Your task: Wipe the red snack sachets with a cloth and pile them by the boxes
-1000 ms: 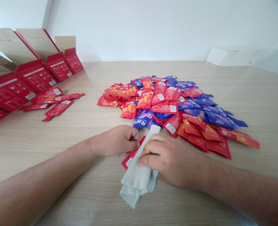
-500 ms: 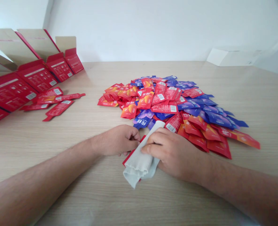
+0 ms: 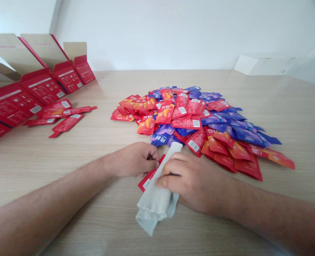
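My right hand (image 3: 196, 181) is closed round a folded white ribbed cloth (image 3: 154, 199), its thumb and fingers pressing the upper half. A frayed or thin edge of the cloth hangs loose toward me. Beneath and to the left of it lies a red sachet (image 3: 147, 180), partly covered, with a barcode corner showing. My left hand (image 3: 137, 159) has its fingers curled in, pinching that sachet along its left edge. Just beyond both hands spreads a heap of sachets, red-orange ones (image 3: 164, 113) mixed with blue-purple ones (image 3: 161, 138).
Several open red cartons (image 3: 40, 85) stand in a row at the left, flaps raised. A few red sachets (image 3: 68, 122) lie in front of them. A white box (image 3: 261, 65) sits at the back right by the wall, on the wood-grain table (image 3: 106, 220).
My right hand has slid the cloth a little toward me and to the left along the red sachet, baring more of its surface. My left hand has stayed in place.
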Tool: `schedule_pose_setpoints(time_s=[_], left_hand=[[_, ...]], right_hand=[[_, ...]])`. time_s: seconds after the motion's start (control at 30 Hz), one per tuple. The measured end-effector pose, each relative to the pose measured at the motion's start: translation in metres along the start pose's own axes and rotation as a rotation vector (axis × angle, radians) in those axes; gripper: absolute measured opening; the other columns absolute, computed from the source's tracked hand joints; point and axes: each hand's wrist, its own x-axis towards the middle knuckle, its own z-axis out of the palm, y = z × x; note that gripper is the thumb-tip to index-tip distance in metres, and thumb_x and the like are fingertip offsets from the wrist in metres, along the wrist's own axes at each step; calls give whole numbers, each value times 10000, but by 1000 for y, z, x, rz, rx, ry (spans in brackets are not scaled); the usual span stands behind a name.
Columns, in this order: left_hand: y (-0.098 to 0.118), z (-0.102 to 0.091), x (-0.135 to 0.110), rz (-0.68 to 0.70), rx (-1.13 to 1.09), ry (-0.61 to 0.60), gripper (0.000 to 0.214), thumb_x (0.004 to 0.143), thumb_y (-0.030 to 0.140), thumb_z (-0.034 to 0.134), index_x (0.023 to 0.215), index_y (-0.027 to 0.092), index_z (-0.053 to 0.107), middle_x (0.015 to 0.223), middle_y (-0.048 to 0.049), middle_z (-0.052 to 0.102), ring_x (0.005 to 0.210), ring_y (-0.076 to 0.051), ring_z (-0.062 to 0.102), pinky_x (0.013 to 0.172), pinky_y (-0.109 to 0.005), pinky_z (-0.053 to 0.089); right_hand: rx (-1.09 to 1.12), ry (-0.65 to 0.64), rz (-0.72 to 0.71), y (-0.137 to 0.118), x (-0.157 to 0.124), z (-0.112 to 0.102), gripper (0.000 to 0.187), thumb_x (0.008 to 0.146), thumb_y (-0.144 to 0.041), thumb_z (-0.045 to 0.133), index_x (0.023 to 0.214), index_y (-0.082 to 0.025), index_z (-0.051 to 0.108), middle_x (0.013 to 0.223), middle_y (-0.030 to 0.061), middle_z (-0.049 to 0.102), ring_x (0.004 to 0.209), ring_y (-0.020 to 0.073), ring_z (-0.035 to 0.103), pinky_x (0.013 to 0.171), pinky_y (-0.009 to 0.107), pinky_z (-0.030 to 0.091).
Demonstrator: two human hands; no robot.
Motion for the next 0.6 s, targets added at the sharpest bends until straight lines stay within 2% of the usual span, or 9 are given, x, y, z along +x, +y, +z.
schedule_pose_setpoints(time_s=[0.13,0.3,0.47,0.6], left_hand=[[-1,1,0,-3,-5,10,106,847,278,538,860,217,625,554,69,589,483,-107,559,415,-179,362],[-1,1,0,-3,-4,-3,91,834,265,540,837,215,617,548,63,593,485,-111,567,410,-178,355],[-2,1,0,-12,-15,1,122,851,286,533,876,219,631,565,63,595,490,-114,572,408,-180,370],[-2,1,0,5,-8,-2,107,848,288,549,844,215,627,558,60,596,496,-113,580,416,-179,367]], right_hand=[[-8,64,84,2,-1,2,253,915,-143,677,1162,-177,721,1059,85,676,1018,262,570,891,409,491],[-4,7,-1,2,0,2,188,967,-201,639,1133,-187,726,1045,77,686,1032,259,577,926,420,488],[1,84,77,2,-1,3,221,920,-159,682,1136,-172,727,1051,87,678,1008,257,570,883,405,493],[3,16,-4,1,0,1,206,963,-188,640,1149,-189,730,1033,82,688,1023,256,577,917,421,486]])
